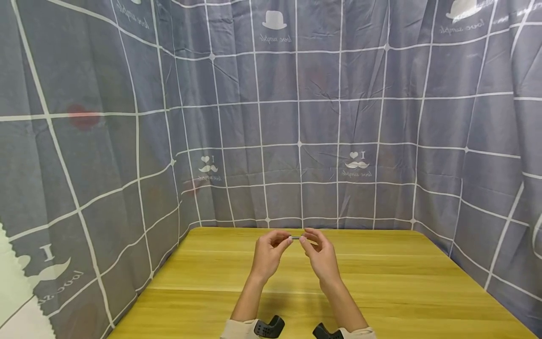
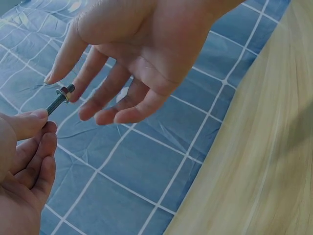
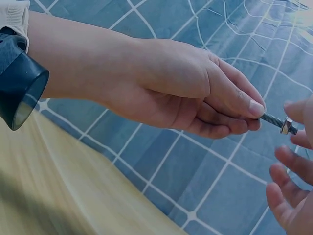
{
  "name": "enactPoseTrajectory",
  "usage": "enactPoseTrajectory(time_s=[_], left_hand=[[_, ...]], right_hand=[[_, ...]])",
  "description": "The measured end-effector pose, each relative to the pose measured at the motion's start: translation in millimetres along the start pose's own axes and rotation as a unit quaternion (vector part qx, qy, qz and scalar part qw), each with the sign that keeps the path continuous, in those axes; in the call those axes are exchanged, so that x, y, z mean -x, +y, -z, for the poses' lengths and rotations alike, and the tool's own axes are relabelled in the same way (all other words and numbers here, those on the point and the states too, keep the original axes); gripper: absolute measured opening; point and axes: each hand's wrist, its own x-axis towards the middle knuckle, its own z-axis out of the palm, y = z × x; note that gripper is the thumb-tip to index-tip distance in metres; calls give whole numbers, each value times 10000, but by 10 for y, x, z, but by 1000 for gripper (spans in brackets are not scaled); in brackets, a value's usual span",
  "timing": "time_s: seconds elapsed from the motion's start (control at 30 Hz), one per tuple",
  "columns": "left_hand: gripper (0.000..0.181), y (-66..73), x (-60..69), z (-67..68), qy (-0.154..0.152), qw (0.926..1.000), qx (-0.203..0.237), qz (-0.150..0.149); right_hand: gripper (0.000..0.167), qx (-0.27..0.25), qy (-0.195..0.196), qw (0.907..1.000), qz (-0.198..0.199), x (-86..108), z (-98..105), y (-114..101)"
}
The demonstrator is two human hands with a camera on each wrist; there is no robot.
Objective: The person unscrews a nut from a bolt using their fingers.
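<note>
A threaded metal rod (image 1: 296, 237) spans the gap between the two hands above the table. The left hand (image 1: 267, 254) pinches one end of it between thumb and fingertips, as the left wrist view shows of that hand (image 2: 22, 166). Near the rod's other end sits a shiny nut (image 2: 63, 94). The right hand (image 1: 323, 261) is beside the nut; its thumb and index finger are spread around that end, and whether the index finger touches it cannot be told. In the right wrist view the right hand (image 3: 296, 196) shows its other fingers loosely bent.
A yellow wood-grain table (image 1: 406, 282) lies beneath the hands. Grey curtains (image 1: 322, 122) with white grid lines hang behind it and at both sides. Each wrist carries a black device (image 1: 271, 326). A pale scalloped cloth edge (image 1: 21, 292) shows at the far left.
</note>
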Motion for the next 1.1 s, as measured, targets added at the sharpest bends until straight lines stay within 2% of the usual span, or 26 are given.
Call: enactPoseTrajectory(time_s=[0.23,0.3,0.43,0.6,0.7,0.87,1.03,1.1], left_hand=[[8,23,-19,0,-48,10000,-26,-68],[8,26,-20,1,-49,10000,-31,-73],[9,25,-13,-2,-66,10000,-10,-23],[8,31,-12,-14,-57,10000,34,-1],[9,37,-14,-13,-42,10000,33,41],[9,42,-17,-1,-37,10000,42,37],[9,26,-3,-1,-33,10000,43,23],[9,19,4,1,-31,10000,31,31]], right_hand=[[26,30,-17,9999,100,-21,6,-7],[29,-81,-97,9998,151,-24,12,-7],[39,-206,-160,9997,4,-23,9,-3],[30,-197,113,9995,-215,-24,5,-1],[25,-301,81,9993,-186,-22,13,-17],[37,-514,-64,9985,-196,-17,-7,-38],[26,-632,23,9980,-79,-21,-22,3],[27,-582,-31,9983,7,-9,-18,5]])
